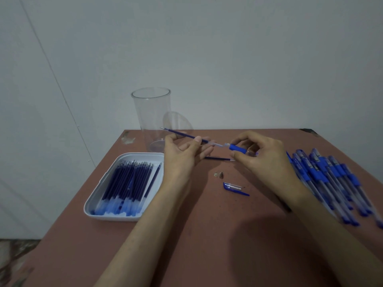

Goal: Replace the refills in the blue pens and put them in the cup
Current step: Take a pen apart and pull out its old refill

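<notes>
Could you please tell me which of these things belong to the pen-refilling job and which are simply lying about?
In the job: refill in left hand, pen barrel in right hand, tray of refills, clear cup, pile of blue pens, pen cap, metal tip, loose refill.
Lying about: clear lid behind the cup, pale scrap.

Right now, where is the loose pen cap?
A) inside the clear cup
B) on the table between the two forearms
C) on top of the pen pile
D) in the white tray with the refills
B: the pen cap lies on the table between the forearms, apart from the cup, the tray and the pen pile.
</notes>
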{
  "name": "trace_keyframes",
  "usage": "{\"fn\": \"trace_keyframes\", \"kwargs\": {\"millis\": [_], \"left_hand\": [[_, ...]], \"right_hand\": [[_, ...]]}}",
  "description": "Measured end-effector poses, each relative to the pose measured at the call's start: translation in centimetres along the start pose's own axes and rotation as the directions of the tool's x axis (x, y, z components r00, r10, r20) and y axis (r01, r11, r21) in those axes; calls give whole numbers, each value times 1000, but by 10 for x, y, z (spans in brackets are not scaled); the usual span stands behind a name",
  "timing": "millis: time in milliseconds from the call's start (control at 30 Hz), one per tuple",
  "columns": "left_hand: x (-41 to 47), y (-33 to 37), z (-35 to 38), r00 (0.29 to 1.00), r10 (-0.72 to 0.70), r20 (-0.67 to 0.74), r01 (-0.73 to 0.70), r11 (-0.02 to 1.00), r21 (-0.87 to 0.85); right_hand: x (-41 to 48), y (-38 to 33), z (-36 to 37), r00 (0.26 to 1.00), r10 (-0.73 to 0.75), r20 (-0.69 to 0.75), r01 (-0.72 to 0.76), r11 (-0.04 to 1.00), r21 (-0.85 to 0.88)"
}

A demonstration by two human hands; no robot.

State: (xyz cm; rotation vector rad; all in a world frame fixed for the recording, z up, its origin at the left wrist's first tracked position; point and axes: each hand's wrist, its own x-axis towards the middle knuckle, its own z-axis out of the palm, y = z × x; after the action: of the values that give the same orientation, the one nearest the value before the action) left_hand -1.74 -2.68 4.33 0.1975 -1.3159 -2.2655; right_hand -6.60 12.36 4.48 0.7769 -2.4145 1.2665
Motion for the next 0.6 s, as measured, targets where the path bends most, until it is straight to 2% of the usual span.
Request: {"fn": "trace_keyframes", "kwargs": {"millis": [333, 467, 600], "left_hand": [[-1, 1, 1, 1000, 10, 19, -9, 1000, -3], [-1, 0, 0, 1000, 10, 26, -11, 1000, 24], [-4, -4, 2, 996, 7, 91, -14, 996, 83]], "right_hand": [[-2, -2, 1, 1000, -13, 25, 14, 999, -42], [-2, -2, 2, 1000, 22, 13, -23, 999, 35], [-3, -4, 4, 999, 26, 44, -28, 998, 62]]}}
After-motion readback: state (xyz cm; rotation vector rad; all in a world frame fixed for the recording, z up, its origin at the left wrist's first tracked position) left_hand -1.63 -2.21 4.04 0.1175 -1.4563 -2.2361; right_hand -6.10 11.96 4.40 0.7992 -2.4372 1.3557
